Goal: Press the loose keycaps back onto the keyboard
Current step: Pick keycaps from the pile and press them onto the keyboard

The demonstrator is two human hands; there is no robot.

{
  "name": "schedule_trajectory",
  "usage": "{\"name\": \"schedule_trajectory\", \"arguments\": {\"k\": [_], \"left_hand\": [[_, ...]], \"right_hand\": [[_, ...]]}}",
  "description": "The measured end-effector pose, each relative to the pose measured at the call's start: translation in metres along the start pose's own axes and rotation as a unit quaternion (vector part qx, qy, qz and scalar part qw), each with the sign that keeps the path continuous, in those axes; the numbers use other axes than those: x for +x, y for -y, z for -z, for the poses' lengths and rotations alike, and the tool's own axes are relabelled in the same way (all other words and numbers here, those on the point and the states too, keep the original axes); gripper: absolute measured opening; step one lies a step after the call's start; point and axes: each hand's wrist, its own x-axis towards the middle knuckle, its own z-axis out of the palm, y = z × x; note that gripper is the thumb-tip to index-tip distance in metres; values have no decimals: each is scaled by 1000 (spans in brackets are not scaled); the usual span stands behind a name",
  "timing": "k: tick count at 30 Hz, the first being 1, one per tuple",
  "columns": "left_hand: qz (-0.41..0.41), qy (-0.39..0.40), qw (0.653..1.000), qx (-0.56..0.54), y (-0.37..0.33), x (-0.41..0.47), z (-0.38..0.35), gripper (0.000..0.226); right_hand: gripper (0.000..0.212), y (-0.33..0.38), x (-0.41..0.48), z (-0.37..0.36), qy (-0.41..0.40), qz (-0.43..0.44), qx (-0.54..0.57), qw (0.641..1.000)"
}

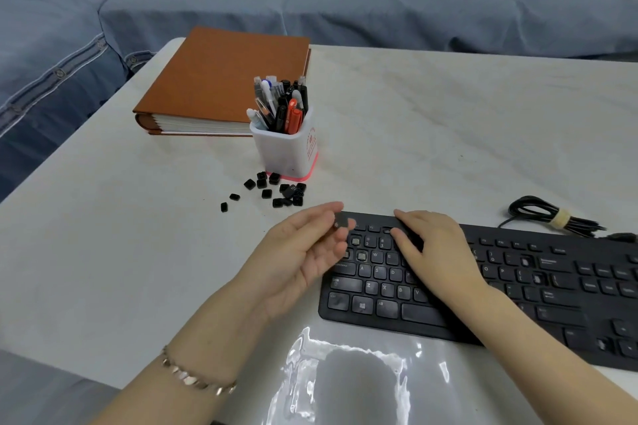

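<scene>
Holds one keycap (341, 221) pinched in left hand (303, 252) grip over keyboard (379, 286) far-left corner, bare sockets (355, 241) just right and nearer; rests right hand (438, 252), fingers straight, on top rows; leaves loose keycaps (276, 190) on tabletop (448, 131) beyond.

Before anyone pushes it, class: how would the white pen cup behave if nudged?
Likely top-heavy: pens stand well above the pen cup, so it may tip. On the smooth table, a low push would probably slide it.

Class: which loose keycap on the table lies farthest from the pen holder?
The leftmost keycap, alone at the scatter's edge; the other keycaps sit closer to the pen holder.
</scene>
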Motion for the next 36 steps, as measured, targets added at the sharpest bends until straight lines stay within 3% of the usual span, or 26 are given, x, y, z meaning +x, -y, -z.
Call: {"name": "schedule_trajectory", "arguments": {"k": [5,16,20,23,27,36], "left_hand": [[12,27,999,-44,0,-12,-7,18],[-19,12,998,64,9,-12,0,18],[-29,-19,990,137,16,-9,5,14],[-22,-43,986,160,23,-4,7,12],[20,-51,986,157,31,1,0,8],[30,22,967,251,54,5,-31,9]], "right_hand": [[42,0,-1,-1,-17,4,-1,1000],[48,-1,-2,-2,-15,9,3,1000],[50,-5,-3,1,23,29,9,999],[37,-4,-11,10,16,29,75,997],[36,9,-36,24,-24,38,192,980],[23,5,-59,39,-20,59,286,956]]}}
